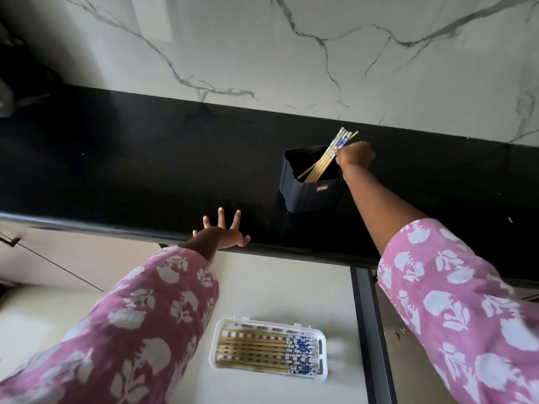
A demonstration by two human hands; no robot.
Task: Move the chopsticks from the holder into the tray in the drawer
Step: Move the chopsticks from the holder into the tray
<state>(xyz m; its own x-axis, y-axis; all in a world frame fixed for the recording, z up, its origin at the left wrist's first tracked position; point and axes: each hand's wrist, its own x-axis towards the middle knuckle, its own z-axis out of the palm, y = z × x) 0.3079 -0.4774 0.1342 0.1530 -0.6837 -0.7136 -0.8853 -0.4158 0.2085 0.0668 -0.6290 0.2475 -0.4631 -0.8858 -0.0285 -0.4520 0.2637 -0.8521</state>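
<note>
A black holder [309, 196] stands on the black counter, with several yellow chopsticks [323, 161] with blue-and-white tops leaning out of it toward the wall. My right hand [354, 154] grips those chopsticks near their patterned tops, at the holder's right rim. My left hand [223, 233] has its fingers spread and rests on the counter's front edge, holding nothing. Below, in the open drawer, a white slatted tray [322, 354] holds several chopsticks [256, 352] lying flat, patterned ends to the right.
The black counter [145, 170] runs across the view under a white marble wall [262, 48]. The drawer's pale floor [277, 287] surrounds the tray, and a dark drawer side rail [370, 330] runs along its right. Dark objects sit at the far left.
</note>
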